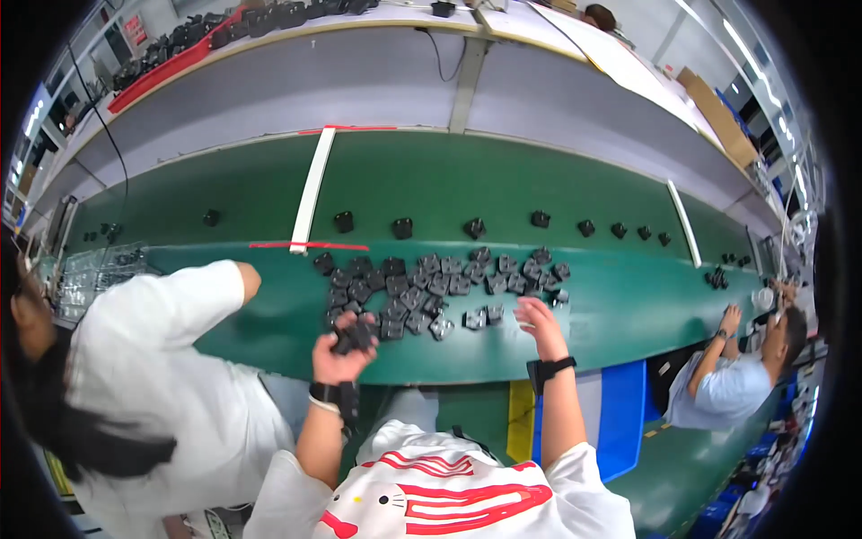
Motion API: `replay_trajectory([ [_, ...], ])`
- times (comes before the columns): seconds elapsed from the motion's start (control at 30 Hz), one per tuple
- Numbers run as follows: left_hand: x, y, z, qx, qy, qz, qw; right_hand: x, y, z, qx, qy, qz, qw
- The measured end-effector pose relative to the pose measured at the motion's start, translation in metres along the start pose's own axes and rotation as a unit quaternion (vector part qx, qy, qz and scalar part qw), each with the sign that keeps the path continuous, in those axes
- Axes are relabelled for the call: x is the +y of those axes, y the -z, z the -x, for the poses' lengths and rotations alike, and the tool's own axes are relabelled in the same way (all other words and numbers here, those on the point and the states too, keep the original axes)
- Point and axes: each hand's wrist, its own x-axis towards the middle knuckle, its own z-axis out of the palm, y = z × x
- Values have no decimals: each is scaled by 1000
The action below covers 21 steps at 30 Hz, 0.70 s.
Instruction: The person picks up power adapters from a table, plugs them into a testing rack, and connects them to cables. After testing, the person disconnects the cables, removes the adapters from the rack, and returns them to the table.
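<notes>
Many small black plastic parts (437, 284) lie in a loose cluster on the green work surface in front of me. My left hand (341, 349), palm up at the cluster's near left edge, has its fingers curled round a black plastic part (357, 336); whether it is one part or more I cannot tell. At the right edge of the cluster, my right hand (542, 323) hovers with its fingers stretched out and nothing visible in it. Two black parts (485, 317) sit a little apart from the rest, left of that hand.
Beyond the cluster a row of spaced black parts (474, 228) lies on the green belt (503, 180), between white bars (314, 184). Co-workers sit close on my left (171, 359) and farther right (727, 377). Blue bins (621, 422) stand below the right edge. A red tray (171, 72) is on the shelf.
</notes>
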Motion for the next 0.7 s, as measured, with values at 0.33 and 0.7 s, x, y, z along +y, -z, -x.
replay_trajectory([
  [0.33, 152, 29, -265, 353, -382, -701, 487, -65, -146, -253, 84, -118, 471, 870],
  [0.7, 77, 3, -305, 310, -86, -887, 332, -52, -277, -240, -26, 114, 661, 741],
])
